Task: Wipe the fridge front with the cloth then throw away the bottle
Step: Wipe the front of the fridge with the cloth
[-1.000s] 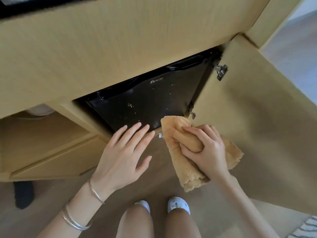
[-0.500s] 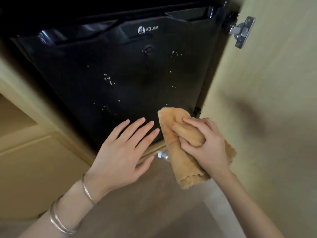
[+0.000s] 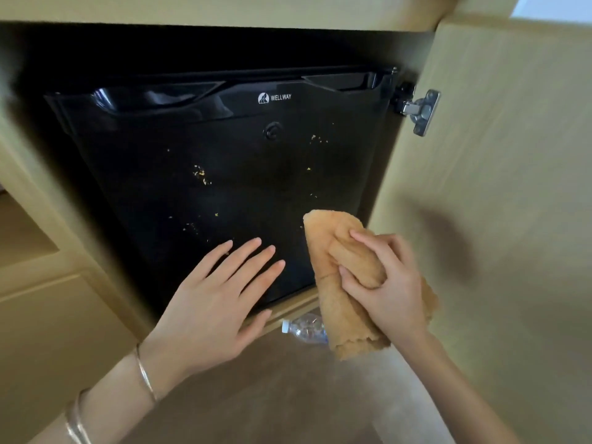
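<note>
A black mini fridge (image 3: pixel 243 174) sits inside a wooden cabinet, its front speckled with small yellow crumbs. My right hand (image 3: pixel 387 290) grips a folded orange cloth (image 3: pixel 333 251) at the fridge's lower right corner. My left hand (image 3: pixel 217 302) is spread flat, fingers apart, in front of the lower edge of the fridge door; I cannot tell whether it touches. A clear plastic bottle (image 3: pixel 304 328) lies on the floor below the fridge, partly hidden behind the cloth.
The cabinet door (image 3: pixel 499 193) stands open on the right, hung on a metal hinge (image 3: pixel 419 112). Wooden drawers (image 3: pixel 48 315) are at the left. Brown floor (image 3: pixel 272 395) lies beneath my hands.
My view has dropped and moved closer, so the fridge front now fills the frame. Both hands keep the same pose near the fridge's lower edge, the cloth still in my right hand.
</note>
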The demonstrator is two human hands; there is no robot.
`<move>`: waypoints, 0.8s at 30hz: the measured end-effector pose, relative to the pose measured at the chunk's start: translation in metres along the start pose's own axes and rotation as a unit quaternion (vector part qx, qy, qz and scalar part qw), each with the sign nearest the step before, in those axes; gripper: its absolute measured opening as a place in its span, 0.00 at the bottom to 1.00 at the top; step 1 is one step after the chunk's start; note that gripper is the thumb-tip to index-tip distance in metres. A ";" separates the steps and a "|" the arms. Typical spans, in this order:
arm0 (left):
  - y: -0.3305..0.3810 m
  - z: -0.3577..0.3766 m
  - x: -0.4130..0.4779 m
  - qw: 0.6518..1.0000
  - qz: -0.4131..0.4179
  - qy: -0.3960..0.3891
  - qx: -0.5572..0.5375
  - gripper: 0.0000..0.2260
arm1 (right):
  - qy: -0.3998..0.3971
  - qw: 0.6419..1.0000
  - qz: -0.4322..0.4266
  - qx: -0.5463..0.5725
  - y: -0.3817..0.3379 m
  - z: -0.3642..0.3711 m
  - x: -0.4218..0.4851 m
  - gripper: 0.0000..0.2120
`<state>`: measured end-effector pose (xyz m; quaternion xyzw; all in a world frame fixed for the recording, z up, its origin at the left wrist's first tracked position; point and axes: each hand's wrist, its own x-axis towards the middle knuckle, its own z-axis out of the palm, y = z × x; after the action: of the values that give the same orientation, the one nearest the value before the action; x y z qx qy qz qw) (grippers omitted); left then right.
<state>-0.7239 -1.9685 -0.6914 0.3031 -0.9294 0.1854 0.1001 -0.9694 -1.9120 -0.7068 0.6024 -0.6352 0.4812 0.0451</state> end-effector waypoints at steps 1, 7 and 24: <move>-0.001 -0.002 0.008 1.000 0.001 0.007 -0.001 0.26 | 0.018 1.000 0.001 -0.002 0.001 -0.003 0.009 0.22; -0.010 -0.007 0.045 0.998 0.017 0.059 0.008 0.26 | 0.079 0.997 -0.010 -0.015 0.008 -0.011 0.064 0.22; -0.035 0.005 0.099 0.993 0.017 0.087 0.073 0.26 | 0.072 0.985 -0.095 -0.122 0.024 0.028 0.146 0.22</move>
<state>-0.7817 -2.0486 -0.6561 0.2763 -0.9063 0.2796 0.1551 -1.0136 -2.0405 -0.6424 0.6137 -0.6240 0.4359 0.2096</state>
